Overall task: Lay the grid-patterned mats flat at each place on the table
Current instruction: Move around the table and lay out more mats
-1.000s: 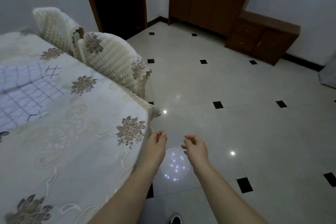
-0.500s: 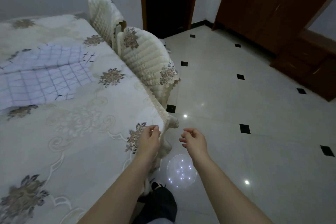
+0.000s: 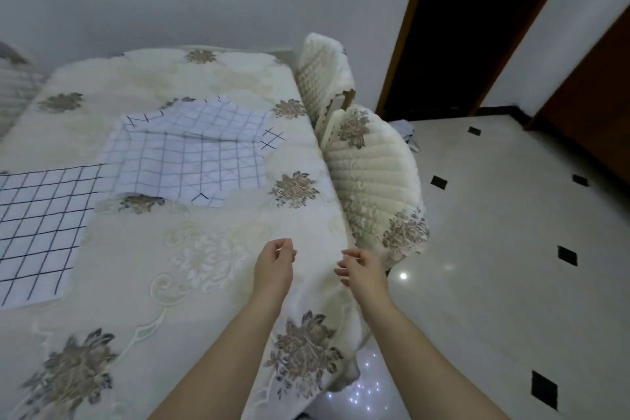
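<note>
Two white mats with dark grid lines lie on the table (image 3: 211, 283), which is covered by a cream floral cloth. One mat (image 3: 37, 228) lies flat at the left edge of view. The other mat (image 3: 191, 157) sits crumpled and partly folded at the table's middle, its edge over the first mat. My left hand (image 3: 274, 266) hovers over the cloth near the right table edge, fingers loosely curled, holding nothing. My right hand (image 3: 363, 268) hangs beside it at the table's edge, also loosely curled and holding nothing. Both hands are well short of the mats.
Two chairs with cream quilted covers stand along the table's right side, the near chair (image 3: 375, 181) and the far chair (image 3: 324, 72). A tiled floor (image 3: 511, 249) with small black diamonds spreads to the right. A dark doorway (image 3: 470, 10) and brown cabinets are behind.
The view has swung left from the floor onto the table, so both mats now show fully. My hands have moved from beside the table corner to above its right edge.
</note>
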{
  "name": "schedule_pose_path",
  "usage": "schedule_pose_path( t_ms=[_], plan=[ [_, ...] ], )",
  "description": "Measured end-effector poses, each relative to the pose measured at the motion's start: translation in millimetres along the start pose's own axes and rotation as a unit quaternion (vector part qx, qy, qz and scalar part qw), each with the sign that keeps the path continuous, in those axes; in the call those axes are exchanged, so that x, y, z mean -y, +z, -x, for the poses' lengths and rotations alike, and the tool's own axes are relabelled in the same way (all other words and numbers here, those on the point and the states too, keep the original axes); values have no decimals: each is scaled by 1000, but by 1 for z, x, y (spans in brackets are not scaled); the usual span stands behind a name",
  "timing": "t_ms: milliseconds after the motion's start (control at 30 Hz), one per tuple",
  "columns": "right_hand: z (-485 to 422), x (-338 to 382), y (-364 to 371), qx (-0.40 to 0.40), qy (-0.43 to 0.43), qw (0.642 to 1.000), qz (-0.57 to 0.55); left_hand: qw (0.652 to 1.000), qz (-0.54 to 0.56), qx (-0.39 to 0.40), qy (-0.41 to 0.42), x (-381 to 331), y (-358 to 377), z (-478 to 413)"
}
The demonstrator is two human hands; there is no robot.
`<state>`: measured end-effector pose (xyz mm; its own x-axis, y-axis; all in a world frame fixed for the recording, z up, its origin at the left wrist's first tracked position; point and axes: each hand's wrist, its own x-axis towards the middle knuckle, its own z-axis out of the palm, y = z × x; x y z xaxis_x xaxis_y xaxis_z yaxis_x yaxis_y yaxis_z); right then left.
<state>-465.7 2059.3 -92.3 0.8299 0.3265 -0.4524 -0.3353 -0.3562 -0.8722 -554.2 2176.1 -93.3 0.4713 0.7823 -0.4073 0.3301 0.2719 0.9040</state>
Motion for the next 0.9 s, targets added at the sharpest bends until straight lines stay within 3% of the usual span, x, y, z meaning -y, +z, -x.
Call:
schedule_pose_path(
  t_ms=[600,667,767,900],
  plan=[
    [-80,61,110,229,-53,965,118,961,107,-255,-32,-9,-58,-57],
    [-96,71,117,248,-80,955,145,962,64,-265,-8,-15,-56,-67],
    [-125,79,131,265,-171,921,229,961,-95,-255,40,-22,-49,-87],
    [-168,86,151,293,-323,791,430,914,-351,-173,105,-26,-40,-137]
  ],
)
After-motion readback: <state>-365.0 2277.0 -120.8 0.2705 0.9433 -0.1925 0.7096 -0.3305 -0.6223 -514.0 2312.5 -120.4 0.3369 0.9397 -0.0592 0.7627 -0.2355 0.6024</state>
